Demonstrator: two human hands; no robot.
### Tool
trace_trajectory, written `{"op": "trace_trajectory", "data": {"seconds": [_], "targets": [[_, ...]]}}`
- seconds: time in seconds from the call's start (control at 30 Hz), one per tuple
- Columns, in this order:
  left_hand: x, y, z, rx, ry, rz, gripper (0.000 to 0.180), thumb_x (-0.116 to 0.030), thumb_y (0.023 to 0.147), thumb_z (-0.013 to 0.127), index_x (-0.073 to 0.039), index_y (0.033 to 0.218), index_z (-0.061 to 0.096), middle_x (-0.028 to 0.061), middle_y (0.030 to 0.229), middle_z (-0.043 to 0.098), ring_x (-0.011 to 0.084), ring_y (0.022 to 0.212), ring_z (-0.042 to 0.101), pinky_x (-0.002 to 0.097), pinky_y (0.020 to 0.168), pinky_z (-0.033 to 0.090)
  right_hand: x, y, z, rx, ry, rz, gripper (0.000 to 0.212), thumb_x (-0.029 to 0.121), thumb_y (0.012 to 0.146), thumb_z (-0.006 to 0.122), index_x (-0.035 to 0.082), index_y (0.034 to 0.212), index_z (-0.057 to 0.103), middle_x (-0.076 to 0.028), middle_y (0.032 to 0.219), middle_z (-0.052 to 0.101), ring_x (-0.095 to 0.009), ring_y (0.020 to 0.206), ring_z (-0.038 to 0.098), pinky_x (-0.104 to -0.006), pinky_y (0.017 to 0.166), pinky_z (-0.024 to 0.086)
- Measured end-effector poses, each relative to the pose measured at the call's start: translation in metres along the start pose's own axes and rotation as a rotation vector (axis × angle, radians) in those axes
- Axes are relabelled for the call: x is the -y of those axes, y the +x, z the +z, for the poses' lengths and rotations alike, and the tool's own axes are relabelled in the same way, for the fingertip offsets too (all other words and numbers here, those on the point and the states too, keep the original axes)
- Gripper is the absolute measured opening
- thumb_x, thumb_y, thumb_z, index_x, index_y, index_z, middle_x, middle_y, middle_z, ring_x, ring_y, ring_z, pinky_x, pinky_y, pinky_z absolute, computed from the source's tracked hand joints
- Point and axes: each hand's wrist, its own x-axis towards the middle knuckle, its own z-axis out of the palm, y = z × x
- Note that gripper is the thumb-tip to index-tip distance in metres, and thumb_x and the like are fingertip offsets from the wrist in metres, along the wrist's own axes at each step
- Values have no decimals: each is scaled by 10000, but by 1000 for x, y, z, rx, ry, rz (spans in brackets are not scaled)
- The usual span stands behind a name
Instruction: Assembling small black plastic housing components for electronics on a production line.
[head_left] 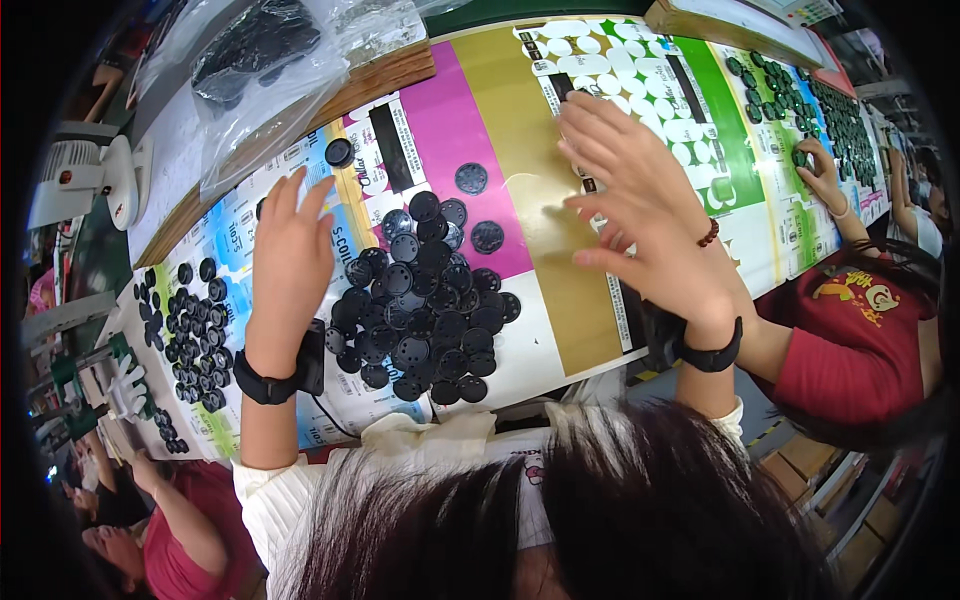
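Observation:
My left hand [292, 250] is over the left part of the table, fingers extended and apart, holding nothing that I can see. Just beyond its fingertips lies a black round cap [340, 152]; another dark piece shows partly behind the hand. A large heap of flat black discs with small holes [430, 300] lies between my hands, with a few loose discs [471, 178] beyond it. My right hand [645, 250] hovers right of the heap, fingers stretched to the left and thumb apart, with nothing visible in it. A co-worker's hand [625, 145] reaches in just beyond it.
Groups of black caps [195, 335] stand at the left and more [770, 85] at the far right, where another hand [822, 175] works. A clear plastic bag of dark parts [255, 55] sits behind a wooden edge [390, 75]. Colourful printed sheets [500, 90] cover the table.

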Motion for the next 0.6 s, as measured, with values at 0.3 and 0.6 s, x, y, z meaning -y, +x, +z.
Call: {"op": "trace_trajectory", "data": {"seconds": [0.3,0.6], "targets": [[-43,7,-10,-37,-171,121,248,-74,732,571,-23,974,560,146,1005,547,297,931,504,366,792,413,-20,-6,-2,-93,79,67,428,86,712,640,66,1112,488,-79,899,503,-132,629,505,-237,586,439],[-45,5,-17,-11,-243,61,250,-118,742,590,-23,971,561,139,951,574,293,884,533,344,759,427,-53,66,-44,-259,-300,270,717,152,599,730,130,1216,366,-165,1047,419,-235,764,552,-305,532,502]]}}
